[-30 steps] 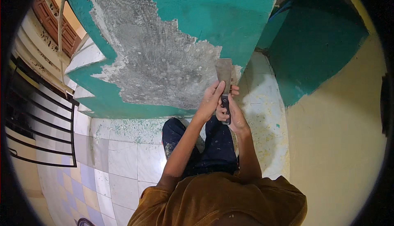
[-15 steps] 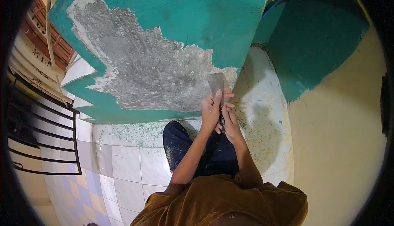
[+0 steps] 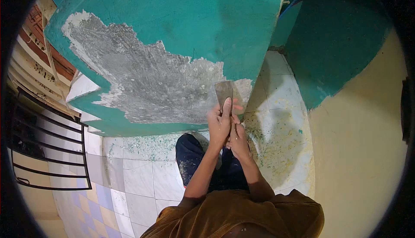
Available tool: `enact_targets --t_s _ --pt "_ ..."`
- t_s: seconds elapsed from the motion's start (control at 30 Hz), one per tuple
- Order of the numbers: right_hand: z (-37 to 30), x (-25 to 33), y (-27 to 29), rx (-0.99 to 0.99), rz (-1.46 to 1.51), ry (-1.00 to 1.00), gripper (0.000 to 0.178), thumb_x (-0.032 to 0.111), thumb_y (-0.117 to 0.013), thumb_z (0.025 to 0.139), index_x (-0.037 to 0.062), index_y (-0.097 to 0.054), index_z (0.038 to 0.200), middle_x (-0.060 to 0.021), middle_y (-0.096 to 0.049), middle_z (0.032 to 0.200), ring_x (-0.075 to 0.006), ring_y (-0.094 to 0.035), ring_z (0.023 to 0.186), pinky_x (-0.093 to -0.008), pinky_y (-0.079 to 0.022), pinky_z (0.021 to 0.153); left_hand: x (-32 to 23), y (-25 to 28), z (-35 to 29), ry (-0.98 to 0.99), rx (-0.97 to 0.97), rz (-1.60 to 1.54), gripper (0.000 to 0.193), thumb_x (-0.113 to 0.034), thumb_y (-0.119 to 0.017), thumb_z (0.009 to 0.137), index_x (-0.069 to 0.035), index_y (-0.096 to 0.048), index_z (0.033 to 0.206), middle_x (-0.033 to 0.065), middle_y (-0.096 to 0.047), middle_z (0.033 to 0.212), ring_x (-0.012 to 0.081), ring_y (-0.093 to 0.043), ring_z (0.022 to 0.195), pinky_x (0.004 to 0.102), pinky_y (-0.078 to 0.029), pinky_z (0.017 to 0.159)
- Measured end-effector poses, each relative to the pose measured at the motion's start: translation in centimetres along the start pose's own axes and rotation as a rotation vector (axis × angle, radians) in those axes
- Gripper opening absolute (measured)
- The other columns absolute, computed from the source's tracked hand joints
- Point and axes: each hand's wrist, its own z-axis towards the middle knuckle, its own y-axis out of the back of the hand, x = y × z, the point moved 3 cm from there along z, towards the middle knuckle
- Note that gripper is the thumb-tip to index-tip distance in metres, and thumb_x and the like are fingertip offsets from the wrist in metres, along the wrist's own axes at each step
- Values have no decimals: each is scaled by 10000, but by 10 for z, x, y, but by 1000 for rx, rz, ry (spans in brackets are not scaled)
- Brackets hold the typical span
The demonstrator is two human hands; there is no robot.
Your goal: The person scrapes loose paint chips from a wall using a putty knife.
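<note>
A flat, wide-bladed scraper (image 3: 223,91) points away from me, its grey blade overlapping the bared patch (image 3: 160,84) on the green wall. My left hand (image 3: 219,123) is closed around it, thumb lying along the base of the blade and fingertips showing on the far side. Just below and to the right, my right hand (image 3: 237,141) is wrapped round the handle, which the fingers mostly hide. Whether the blade's edge touches the wall I cannot tell.
Green and yellow paint flakes (image 3: 276,145) litter the white floor tiles (image 3: 139,179). A black metal grille (image 3: 52,151) stands at left beside white-edged steps (image 3: 82,89). At right rises a cream wall (image 3: 354,151) with a green upper part. My dark-trousered leg (image 3: 189,156) is close to the green wall.
The view has shifted slightly. My right hand has gone from loosely spread fingers to a closed hold on the handle, and both hands with the scraper sit a little lower and further left.
</note>
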Motion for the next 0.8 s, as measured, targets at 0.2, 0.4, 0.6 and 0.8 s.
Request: enact_targets --t_s 0.2,0.4,0.6,0.8 --pt "-2 -2 -7 -28 40 -170 423 356 -338 1015 10 -511 843 14 -401 532 -74 -364 391 -248 -289 369 -9 1 5 33 -6 17 385 -324 -523 958 40 -626 1026 99 -672 806 86 -538 501 230 -412 461" --pt "11 2 5 -56 -307 56 487 347 -301 1015 -19 -492 756 -62 -382 467 -133 -416 386 -288 -309 385 -4 -6 11 67 15 -109 354 -301 -525 958 34 -629 1002 97 -676 804 79 -530 496 213 -406 451" --pt "10 69 -27 -91 -216 396 447 397 -324 1013 19 -561 999 34 -432 587 -36 -368 430 -196 -282 365 -65 -18 17 -86 16 -16 384 -323 -522 956 44 -624 1000 94 -672 801 81 -531 510 225 -400 447" --pt "9 111 -25 54 37 24 432 372 -330 1014 19 -510 1184 10 -472 696 -54 -437 544 -209 -363 480 -119 -33 25 -230 110 -43 405 -348 -511 956 40 -606 1025 91 -668 797 89 -556 543 230 -430 486"
